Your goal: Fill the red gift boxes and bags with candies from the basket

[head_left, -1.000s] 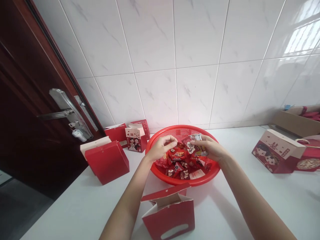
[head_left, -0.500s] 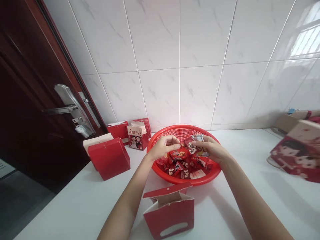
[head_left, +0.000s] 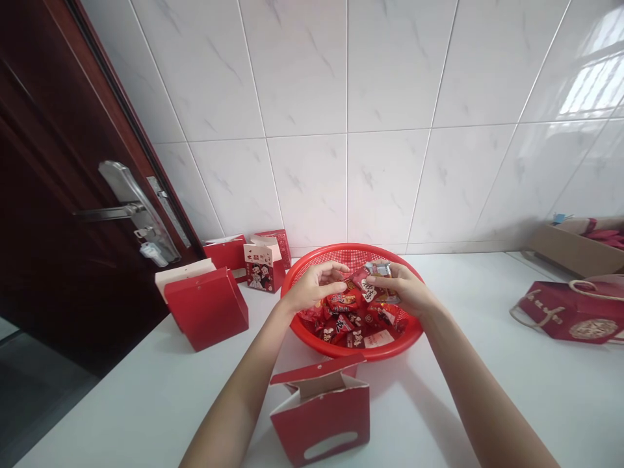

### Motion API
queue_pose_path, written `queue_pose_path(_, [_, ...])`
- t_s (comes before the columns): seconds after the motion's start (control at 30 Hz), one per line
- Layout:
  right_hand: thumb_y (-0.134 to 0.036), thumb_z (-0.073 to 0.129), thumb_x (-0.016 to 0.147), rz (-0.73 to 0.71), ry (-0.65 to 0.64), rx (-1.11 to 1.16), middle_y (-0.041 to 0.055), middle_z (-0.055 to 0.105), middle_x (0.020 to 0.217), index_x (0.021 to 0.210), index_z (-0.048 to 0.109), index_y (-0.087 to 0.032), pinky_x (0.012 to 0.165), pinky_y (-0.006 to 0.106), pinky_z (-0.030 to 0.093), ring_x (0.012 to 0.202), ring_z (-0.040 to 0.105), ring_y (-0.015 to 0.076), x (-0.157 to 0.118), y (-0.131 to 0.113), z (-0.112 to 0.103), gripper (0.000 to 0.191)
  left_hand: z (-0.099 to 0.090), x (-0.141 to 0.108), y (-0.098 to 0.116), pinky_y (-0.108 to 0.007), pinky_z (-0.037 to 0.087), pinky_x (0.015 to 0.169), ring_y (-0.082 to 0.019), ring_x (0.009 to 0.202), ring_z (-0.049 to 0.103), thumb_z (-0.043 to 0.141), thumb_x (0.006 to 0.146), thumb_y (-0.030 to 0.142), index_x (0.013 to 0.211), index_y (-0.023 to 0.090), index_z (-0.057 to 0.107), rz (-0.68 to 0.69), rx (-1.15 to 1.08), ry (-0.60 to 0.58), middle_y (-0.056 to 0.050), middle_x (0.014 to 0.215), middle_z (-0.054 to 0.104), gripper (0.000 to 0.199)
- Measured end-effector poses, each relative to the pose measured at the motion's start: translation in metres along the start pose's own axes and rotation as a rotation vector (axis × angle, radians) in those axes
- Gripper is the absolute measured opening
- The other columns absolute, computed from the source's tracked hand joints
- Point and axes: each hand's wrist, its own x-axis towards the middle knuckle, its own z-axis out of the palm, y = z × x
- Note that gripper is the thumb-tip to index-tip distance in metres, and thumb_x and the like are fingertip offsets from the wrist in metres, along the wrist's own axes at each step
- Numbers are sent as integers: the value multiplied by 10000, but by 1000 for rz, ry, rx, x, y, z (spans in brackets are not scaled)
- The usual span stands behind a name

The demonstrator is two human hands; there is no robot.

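Observation:
A round red plastic basket (head_left: 371, 353) holds many wrapped candies (head_left: 344, 301). My right hand (head_left: 408, 289), over the basket's right side, is closed on several packets (head_left: 374, 281), one dark red with white lettering and one silvery. My left hand (head_left: 316, 286) hovers above the left part of the basket, fingers curled but apart, with nothing seen in it. Nearer to me, between my forearms, stands a red paper box (head_left: 326, 413) with its top open and an oval window low on its front.
Several red and white paper boxes (head_left: 209, 309) stand on the white table (head_left: 146, 396) at the left. A dark red box with a cord handle (head_left: 570, 312) and a cardboard carton (head_left: 575, 250) are at the right. Behind are a tiled wall (head_left: 302, 188) and a door (head_left: 63, 195).
The red and white box at the far right, blurred before, is out of sight; a dark red box with a cord handle shows there. The hands have barely moved, and the right still holds its packets.

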Motion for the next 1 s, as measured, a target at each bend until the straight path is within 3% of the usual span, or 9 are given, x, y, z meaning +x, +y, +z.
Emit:
queue_pose_path(0.13, [-361, 945, 554, -66, 33, -21, -28, 660, 747, 918, 664, -182, 460, 197, 403, 590, 584, 99, -1, 0, 7, 493, 3, 0, 1, -336, 526, 854, -197, 913, 660, 793, 790, 468, 1175, 171, 670, -18, 0, -36, -45, 969, 689, 502])
queue_pose_path(0.3, [-387, 919, 597, -103, 87, -76, -16, 683, 794, 943, 667, -201, 484, 199, 421, 672, 649, 131, -7, -3, 19, 466, 5, -3, 12, -334, 527, 823, -199, 860, 657, 737, 845, 522, 1064, 152, 715, 32, 52, -38, -41, 881, 691, 430])
queue_pose_path(0.53, [-338, 907, 617, -131, 50, -126, -16, 680, 785, 975, 671, -203, 514, 214, 425, 678, 647, 142, -17, -14, 24, 450, 6, -9, 31, -330, 536, 862, -206, 935, 670, 782, 809, 476, 1057, 152, 716, 90, 49, 18, -65, 995, 716, 412])
queue_pose_path(0.77, [-302, 919, 631, -258, -23, -80, -2, 716, 797, 961, 686, -200, 642, 278, 542, 725, 686, 169, -32, -25, 34, 416, 7, -23, 53, -365, 552, 877, -206, 918, 685, 788, 808, 454, 1120, 156, 709, 124, 41, 66, -85, 1074, 738, 438])
queue_pose_path(0.93, [-327, 942, 619, -347, 26, -66, 4, 728, 783, 948, 704, -202, 640, 280, 562, 682, 679, 156, -41, -35, 34, 425, 4, -36, 71, -368, 542, 958, -211, 1035, 691, 734, 875, 410, 1243, 193, 659, 179, 66, 74, -88, 1176, 724, 434])
queue_pose_path(1.0, [-332, 956, 598, -360, 61, -71, -3, 719, 764, 953, 710, -205, 633, 272, 561, 671, 673, 150, -43, -40, 31, 450, 0, -43, 79, -367, 528, 990, -208, 1070, 680, 707, 902, 395, 1185, 197, 673, 203, 127, 72, -81, 1174, 720, 347])
